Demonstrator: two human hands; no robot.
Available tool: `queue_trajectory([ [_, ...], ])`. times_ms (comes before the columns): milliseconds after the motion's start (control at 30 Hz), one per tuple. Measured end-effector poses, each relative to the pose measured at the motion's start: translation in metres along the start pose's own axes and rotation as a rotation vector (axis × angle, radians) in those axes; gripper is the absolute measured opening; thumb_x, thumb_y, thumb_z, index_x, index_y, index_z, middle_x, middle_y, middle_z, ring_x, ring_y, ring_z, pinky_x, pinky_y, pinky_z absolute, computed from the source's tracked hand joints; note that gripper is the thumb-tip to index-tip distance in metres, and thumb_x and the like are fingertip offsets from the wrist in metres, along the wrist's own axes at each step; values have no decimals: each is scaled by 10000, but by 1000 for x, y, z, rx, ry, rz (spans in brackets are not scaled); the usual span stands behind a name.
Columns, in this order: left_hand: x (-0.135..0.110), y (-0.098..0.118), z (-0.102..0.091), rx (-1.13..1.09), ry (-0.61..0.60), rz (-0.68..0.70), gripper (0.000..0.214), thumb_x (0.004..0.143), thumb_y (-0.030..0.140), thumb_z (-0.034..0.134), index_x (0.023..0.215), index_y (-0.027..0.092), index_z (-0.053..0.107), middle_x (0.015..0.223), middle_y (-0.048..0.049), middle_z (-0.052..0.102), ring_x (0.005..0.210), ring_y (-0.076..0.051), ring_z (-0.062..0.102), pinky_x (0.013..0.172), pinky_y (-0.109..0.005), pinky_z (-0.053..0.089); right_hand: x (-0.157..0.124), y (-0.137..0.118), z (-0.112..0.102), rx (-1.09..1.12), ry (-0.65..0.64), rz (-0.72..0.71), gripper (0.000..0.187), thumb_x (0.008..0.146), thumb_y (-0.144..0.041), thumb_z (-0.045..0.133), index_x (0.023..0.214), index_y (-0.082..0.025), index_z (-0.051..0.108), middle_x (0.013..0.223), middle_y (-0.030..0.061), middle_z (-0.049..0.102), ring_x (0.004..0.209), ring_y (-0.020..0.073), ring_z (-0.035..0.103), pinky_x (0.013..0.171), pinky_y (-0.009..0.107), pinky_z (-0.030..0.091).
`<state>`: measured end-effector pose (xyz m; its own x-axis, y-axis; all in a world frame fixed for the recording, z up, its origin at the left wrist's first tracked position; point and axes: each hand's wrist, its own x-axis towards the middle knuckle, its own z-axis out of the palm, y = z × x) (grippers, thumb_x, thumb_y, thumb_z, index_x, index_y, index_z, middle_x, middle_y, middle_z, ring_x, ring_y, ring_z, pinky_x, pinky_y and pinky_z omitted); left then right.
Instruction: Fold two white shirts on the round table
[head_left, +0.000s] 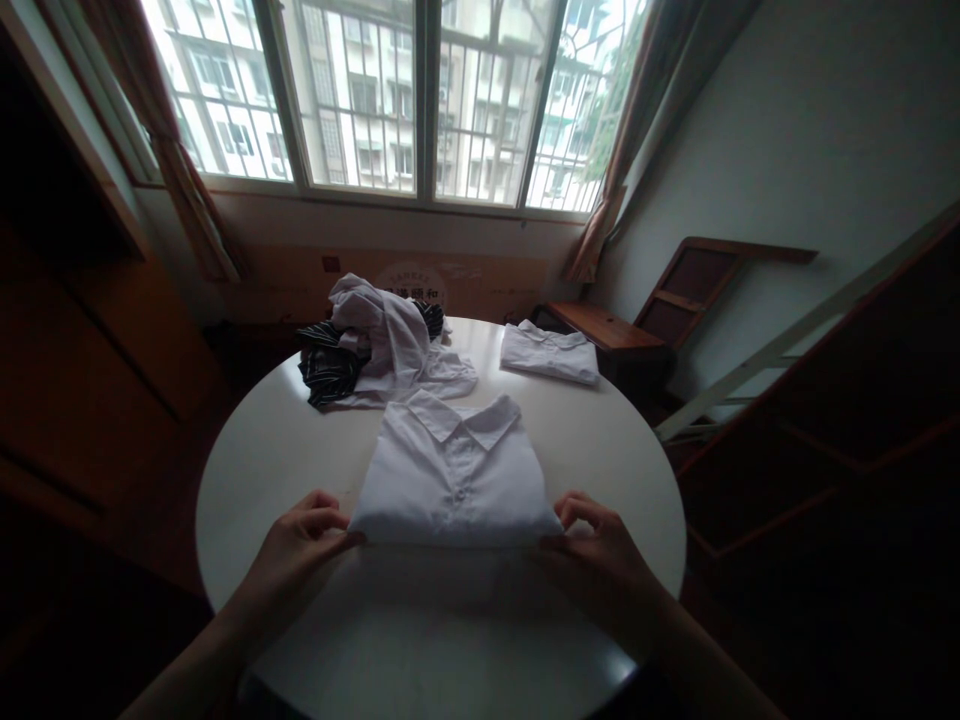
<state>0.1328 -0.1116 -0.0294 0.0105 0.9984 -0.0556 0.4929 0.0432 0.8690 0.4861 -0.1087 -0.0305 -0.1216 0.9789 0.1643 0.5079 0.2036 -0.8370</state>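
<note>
A white collared shirt (459, 485), folded into a compact shape, lies on the round white table (442, 630) with its collar away from me. My left hand (313, 530) pinches the near left corner of the shirt between thumb and fingers. At the near right corner, my right hand (592, 535) grips the cloth in the same way. The shirt's near edge runs straight between both hands. Buttons show down the middle of its front.
A heap of crumpled light clothes (397, 345) with a dark striped garment (330, 370) sits at the table's far left. Another folded white shirt (551, 355) rests at the far right. Beyond stand a wooden chair (611, 325) and a barred window (420, 110).
</note>
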Motion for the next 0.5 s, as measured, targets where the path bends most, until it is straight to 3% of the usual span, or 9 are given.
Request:
queue_trajectory([
  [133,-1,-1,-4,44,-102,36,363,638,542,616,634,180,647,825,-30,524,711,-156,508,631,-233,399,-5,0,-10,-17,-164,93,222,693,-393,628,645,-180,591,741,29,581,684,156,532,614,266,411],
  [233,-1,2,-5,16,-175,50,392,700,550,538,631,172,615,767,-30,530,675,-151,501,604,-225,400,-4,1,-15,22,-229,88,319,743,-481,543,687,-182,638,729,34,597,676,162,534,614,272,409],
  [500,0,8,8,-139,-34,-95,416,688,565,519,583,163,535,547,24,437,471,-94,387,422,-201,294,12,-5,-7,225,-157,310,449,644,-615,557,642,-173,632,600,17,575,579,152,506,524,259,359],
])
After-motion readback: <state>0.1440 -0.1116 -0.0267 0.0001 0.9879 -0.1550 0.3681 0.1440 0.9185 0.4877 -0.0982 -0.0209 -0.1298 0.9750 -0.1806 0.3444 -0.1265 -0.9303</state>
